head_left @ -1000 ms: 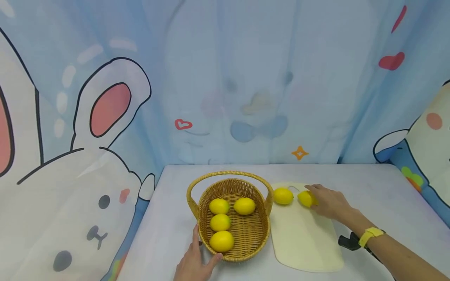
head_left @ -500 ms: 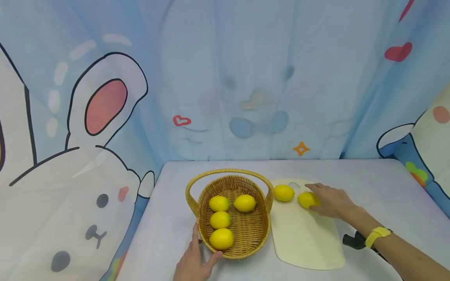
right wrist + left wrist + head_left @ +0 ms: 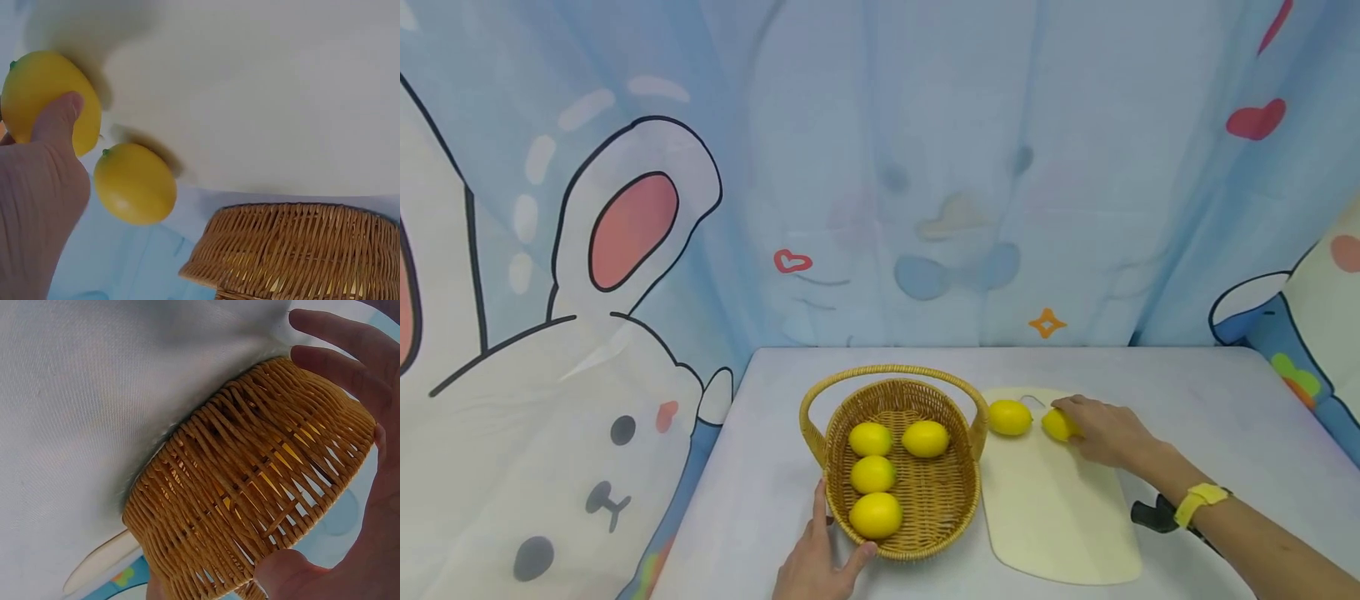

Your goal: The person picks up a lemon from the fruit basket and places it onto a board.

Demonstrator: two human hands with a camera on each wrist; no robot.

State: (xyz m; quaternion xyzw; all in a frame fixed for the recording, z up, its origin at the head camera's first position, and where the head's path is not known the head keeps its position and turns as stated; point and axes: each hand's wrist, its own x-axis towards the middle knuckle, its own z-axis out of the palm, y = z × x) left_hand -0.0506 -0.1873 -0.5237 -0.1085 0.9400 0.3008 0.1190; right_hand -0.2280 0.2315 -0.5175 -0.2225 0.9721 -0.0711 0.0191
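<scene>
On the pale counter (image 3: pixel 760 467), a woven wicker basket (image 3: pixel 925 508) with an arched handle sits near the front edge, and four lemons lie inside it: two side by side at the back, two more in a line down the left side toward the front. At about seven o'clock of the basket, the left hand (image 3: pixel 816 567) rests against its outer wall, fingers straight along the weave and thumb pressed to the rim; the left wrist view shows the fingers and thumb spread on the wickerwork without closing round it.

At three o'clock of the basket, just beside it, lies a cream cutting board (image 3: pixel 1052 517). Two lemons sit at its far end. The free lemon (image 3: pixel 1009 417) lies close to the basket's handle. The held lemon (image 3: pixel 1057 425) is just to its right, at three o'clock, the two near each other but not touching. The right hand (image 3: pixel 1105 433) covers this one, fingers and thumb curled round it, as the right wrist view confirms. A yellow band (image 3: pixel 1198 498) circles that wrist. Behind the counter hangs a blue curtain (image 3: pixel 925 167) printed with cartoon rabbits.
</scene>
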